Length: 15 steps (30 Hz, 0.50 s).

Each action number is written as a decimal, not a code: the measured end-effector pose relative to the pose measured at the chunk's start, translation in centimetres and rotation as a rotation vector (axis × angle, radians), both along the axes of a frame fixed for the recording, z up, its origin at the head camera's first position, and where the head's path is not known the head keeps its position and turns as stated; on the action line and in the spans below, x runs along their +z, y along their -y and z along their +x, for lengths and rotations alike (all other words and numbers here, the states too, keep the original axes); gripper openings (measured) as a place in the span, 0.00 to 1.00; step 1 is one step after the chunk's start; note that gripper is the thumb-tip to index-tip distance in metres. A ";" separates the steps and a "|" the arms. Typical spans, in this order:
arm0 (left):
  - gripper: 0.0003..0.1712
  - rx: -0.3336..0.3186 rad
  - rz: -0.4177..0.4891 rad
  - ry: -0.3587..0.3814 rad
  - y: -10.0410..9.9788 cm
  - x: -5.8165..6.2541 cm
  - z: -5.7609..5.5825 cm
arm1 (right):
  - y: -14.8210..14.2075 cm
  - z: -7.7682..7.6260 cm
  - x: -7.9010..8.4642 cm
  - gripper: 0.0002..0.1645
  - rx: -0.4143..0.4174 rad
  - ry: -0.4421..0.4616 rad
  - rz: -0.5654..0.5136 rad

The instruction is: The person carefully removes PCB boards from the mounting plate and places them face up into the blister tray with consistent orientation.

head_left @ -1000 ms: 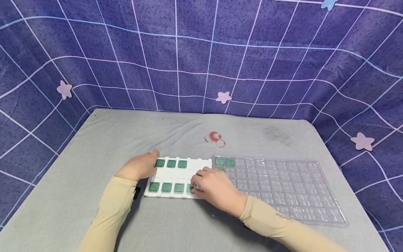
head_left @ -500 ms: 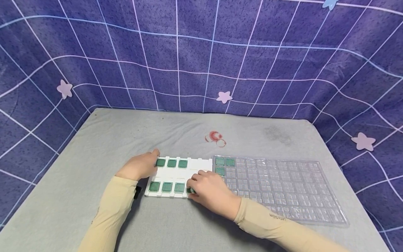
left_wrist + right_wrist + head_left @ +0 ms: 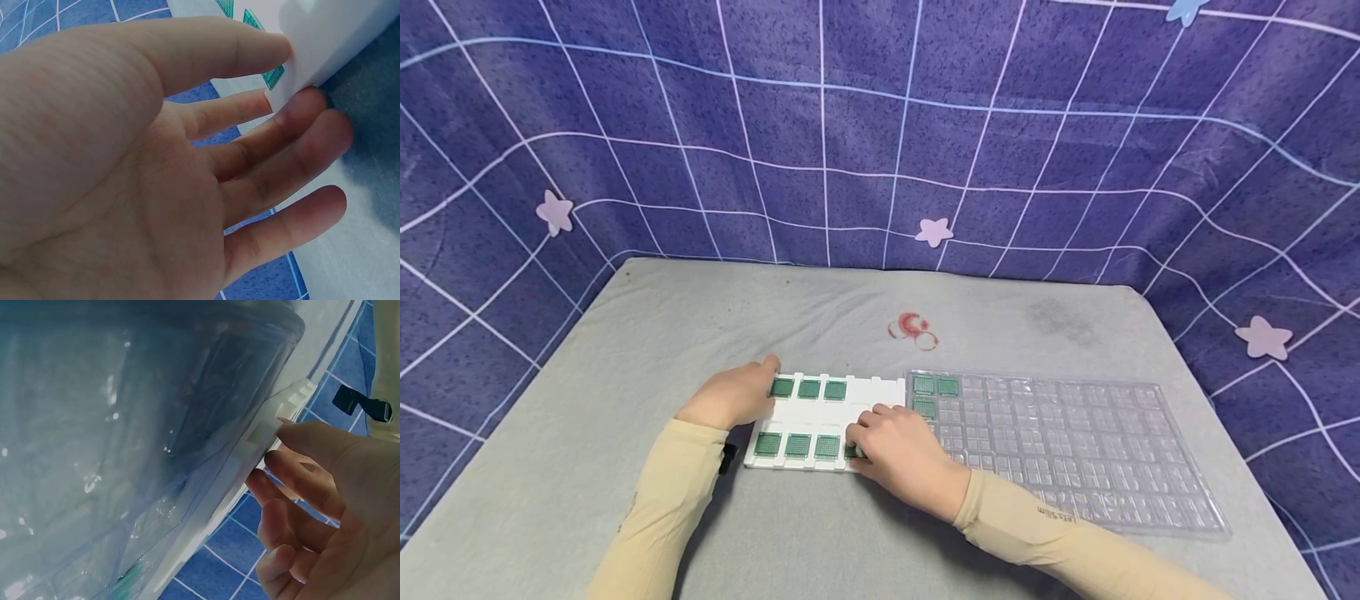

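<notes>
A white tray (image 3: pixel 805 412) holds two rows of green perforated circuit boards (image 3: pixel 798 446). My left hand (image 3: pixel 735 397) grips its left end. In the left wrist view, the thumb (image 3: pixel 259 53) lies on the tray's top, with fingertips at its edge and the other fingers spread. My right hand (image 3: pixel 901 454) is over the front row's right part, thumb and fingertips closed about a green circuit board (image 3: pixel 854 452), mostly hidden under the fingers. From the right wrist, the fingers (image 3: pixel 300 481) show bent at the white tray's edge, that board out of sight.
Right of the white tray lies a clear plastic tray (image 3: pixel 1075 454) with many small compartments. Its upper left corner holds a few green boards (image 3: pixel 947 386). Grey cloth (image 3: pixel 820 542) covers the table, and a purple gridded curtain (image 3: pixel 865 133) hangs behind.
My right hand has shifted slightly left along the front row onto the board, then stayed there. A green board in the clear tray's second row has come into fuller view. My left hand keeps its place.
</notes>
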<state>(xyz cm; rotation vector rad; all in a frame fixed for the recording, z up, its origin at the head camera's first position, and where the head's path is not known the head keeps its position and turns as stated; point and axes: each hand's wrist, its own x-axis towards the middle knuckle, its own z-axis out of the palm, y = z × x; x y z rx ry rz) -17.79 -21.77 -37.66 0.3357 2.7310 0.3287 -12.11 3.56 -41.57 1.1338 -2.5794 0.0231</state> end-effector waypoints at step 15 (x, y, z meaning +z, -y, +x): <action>0.21 -0.007 -0.002 -0.016 0.0 0.0 0.0 | -0.2 -0.2 0.1 0.12 0.027 0.023 -0.082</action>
